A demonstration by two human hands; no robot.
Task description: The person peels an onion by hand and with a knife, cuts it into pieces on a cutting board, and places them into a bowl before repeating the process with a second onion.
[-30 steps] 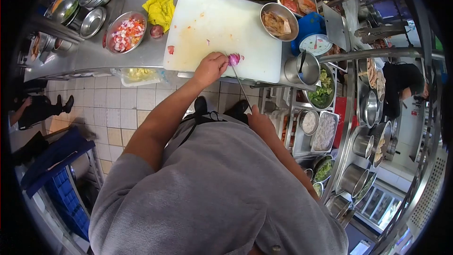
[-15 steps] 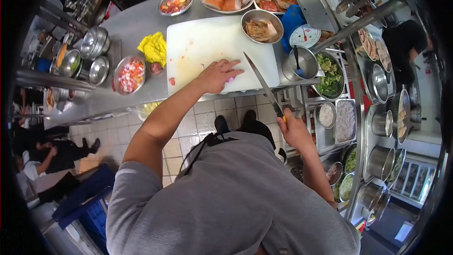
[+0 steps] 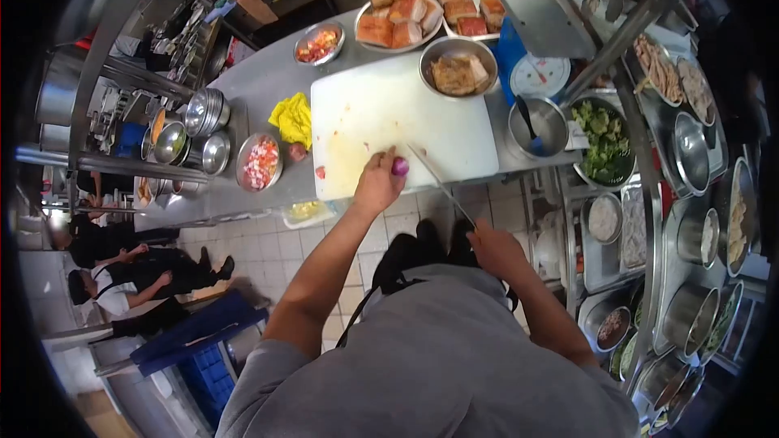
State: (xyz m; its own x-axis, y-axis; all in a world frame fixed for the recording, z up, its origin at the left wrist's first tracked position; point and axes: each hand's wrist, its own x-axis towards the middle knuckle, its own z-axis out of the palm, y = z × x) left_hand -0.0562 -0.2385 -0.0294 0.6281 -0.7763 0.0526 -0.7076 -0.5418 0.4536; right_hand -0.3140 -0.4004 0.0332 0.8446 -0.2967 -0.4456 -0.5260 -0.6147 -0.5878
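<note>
My left hand (image 3: 380, 182) is closed around a red onion (image 3: 400, 166), its purple side showing past the fingers, near the front edge of the white cutting board (image 3: 438, 126). In my right hand (image 3: 498, 248) is the handle of a long knife (image 3: 441, 182). The blade slants up and left over the board's front edge, its tip just right of the onion. Small red and orange scraps (image 3: 320, 172) lie on the board. Left of it are a crumpled yellow cloth (image 3: 292, 118), a small reddish onion (image 3: 298, 151) and a bowl of chopped onion and tomato (image 3: 260, 164).
A bowl of cooked meat (image 3: 459, 70) rests on the board's far right corner. Behind stand a platter of meat slabs (image 3: 399, 20) and a meat tray (image 3: 471, 8). A scale (image 3: 540, 77) and a steel pot (image 3: 539, 128) are to the right. Two people (image 3: 134, 276) are at left.
My left hand has gone from spread fingers over the onion to a closed hold on it. The knife has swung left, its tip nearer the onion. The whole view has shifted.
</note>
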